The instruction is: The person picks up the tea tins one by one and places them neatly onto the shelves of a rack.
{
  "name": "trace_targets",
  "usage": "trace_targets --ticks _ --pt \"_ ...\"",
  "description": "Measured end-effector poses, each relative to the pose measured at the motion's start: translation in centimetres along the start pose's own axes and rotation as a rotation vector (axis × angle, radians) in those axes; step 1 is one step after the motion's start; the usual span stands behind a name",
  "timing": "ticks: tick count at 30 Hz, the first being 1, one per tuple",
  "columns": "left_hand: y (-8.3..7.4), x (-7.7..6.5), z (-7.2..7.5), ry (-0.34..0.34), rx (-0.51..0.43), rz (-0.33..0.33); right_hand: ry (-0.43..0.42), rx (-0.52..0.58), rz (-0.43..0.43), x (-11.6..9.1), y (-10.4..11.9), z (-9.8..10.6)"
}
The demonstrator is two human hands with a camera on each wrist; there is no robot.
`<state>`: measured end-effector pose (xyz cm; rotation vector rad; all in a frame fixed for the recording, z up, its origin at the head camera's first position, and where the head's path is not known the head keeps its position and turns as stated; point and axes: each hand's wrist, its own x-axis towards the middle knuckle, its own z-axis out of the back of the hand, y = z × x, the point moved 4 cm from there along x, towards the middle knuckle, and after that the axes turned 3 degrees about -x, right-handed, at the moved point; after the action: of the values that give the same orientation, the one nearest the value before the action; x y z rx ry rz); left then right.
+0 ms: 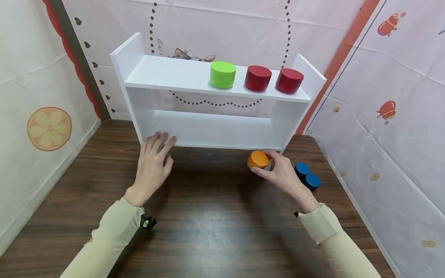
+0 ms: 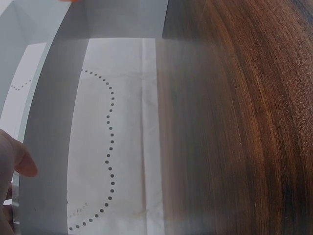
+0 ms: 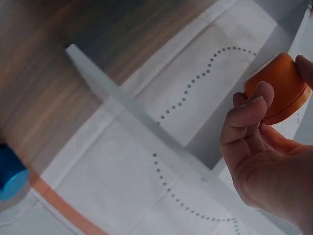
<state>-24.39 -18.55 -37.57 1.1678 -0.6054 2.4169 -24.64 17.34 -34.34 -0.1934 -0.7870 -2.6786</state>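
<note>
An orange cylinder block (image 1: 257, 160) is pinched between the thumb and fingers of my right hand (image 1: 283, 173), just in front of the lower board's right end. In the right wrist view the fingers wrap the orange block (image 3: 279, 89) from the side. My left hand (image 1: 153, 166) touches the front edge of the white shelf (image 1: 215, 129) near its lower left corner, fingers fairly straight and spread. The left wrist view shows only its thumb and part of the fingers at the board's edge. On the upper board stand a green cylinder (image 1: 223, 75) and two red cylinders (image 1: 258, 78).
Two blue cylinders (image 1: 311, 181) stand close together on the dark wooden table (image 1: 208, 224), right of the shelf and beside my right wrist. Upright side panels (image 1: 128, 58) bound the shelf at both ends. Printed cloth walls (image 1: 399, 154) enclose the table at the back and sides.
</note>
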Motion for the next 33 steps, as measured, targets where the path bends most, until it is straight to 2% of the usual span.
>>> trace_targets --ticks 14,27,33 --pt "-0.1 0.0 0.0 0.0 -0.001 0.012 -0.049 0.052 0.086 2.6 3.5 0.2" --pt "-0.1 -0.1 -0.1 -0.005 -0.002 0.019 -0.152 0.079 0.121 5.7 6.0 -0.8" --pt "-0.2 0.0 -0.1 0.001 0.0 0.017 -0.146 0.07 0.108 6.9 7.0 -1.9"
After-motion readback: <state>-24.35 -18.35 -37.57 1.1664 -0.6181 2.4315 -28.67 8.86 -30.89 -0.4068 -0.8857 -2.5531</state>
